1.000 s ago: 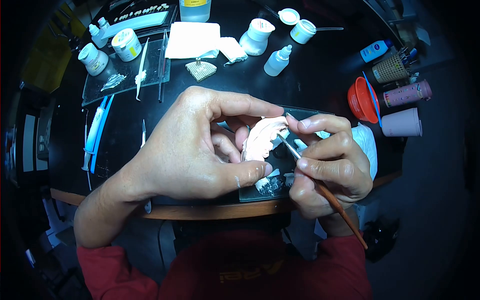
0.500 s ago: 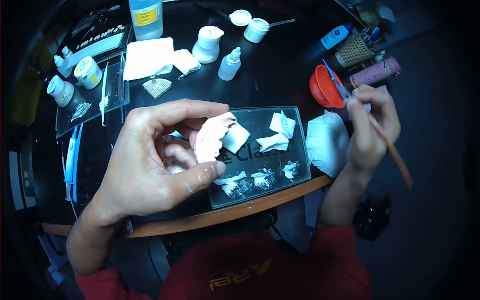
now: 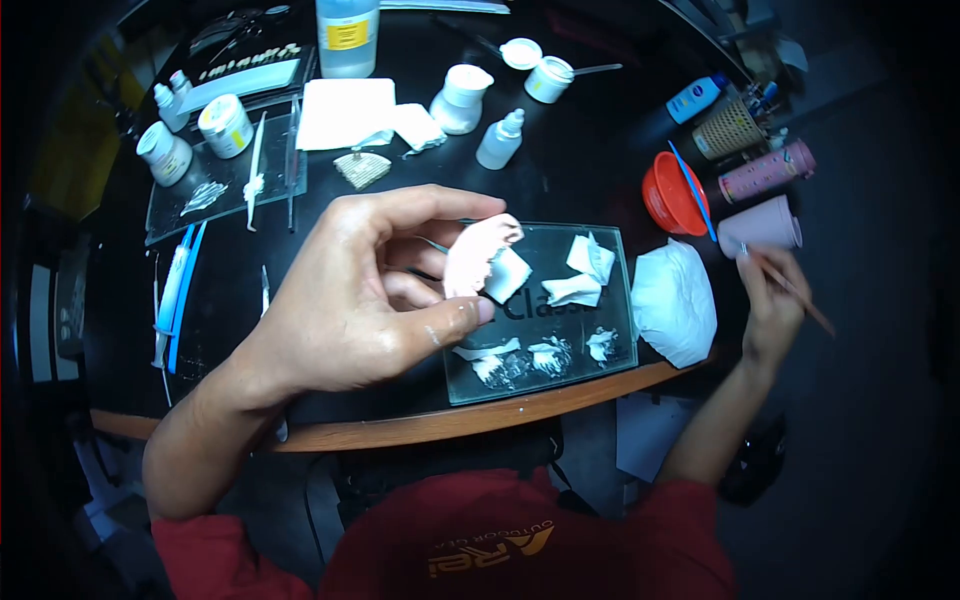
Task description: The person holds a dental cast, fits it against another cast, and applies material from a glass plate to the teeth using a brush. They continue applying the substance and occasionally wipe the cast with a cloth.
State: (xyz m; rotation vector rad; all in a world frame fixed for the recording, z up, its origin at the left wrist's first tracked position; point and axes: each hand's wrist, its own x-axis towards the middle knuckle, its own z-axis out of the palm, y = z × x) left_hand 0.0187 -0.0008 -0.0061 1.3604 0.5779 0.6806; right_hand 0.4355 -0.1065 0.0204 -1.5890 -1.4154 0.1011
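My left hand point(image 3: 350, 310) grips a pale, arch-shaped dental cast point(image 3: 468, 262) between thumb and fingers, raised over a dark glass slab point(image 3: 590, 345). On the slab lie scraps of white tissue point(image 3: 592, 258) and smears of white paste point(image 3: 548, 356). Out to the right, my right hand point(image 3: 773, 310) is closed on a thin brush point(image 3: 815, 314) with a reddish-brown handle. Its tip end overlaps the lower side of a pale pink cup point(image 3: 762, 226). Left of that cup stands a red bowl point(image 3: 672, 200) with a blue stick point(image 3: 692, 188) resting on it.
A bulky white wad point(image 3: 675, 305) sits right of the slab. Behind are a dropper bottle point(image 3: 500, 142), a white jar point(image 3: 462, 100), an opened tub point(image 3: 548, 80) and folded white tissue point(image 3: 345, 112). Another glass plate point(image 3: 225, 185) bears jars at left, near a syringe point(image 3: 172, 290).
My right hand has drawn down from beside the red bowl with the brush, uncovering the pink cup. My left hand still holds the cast; the whole view has shifted.
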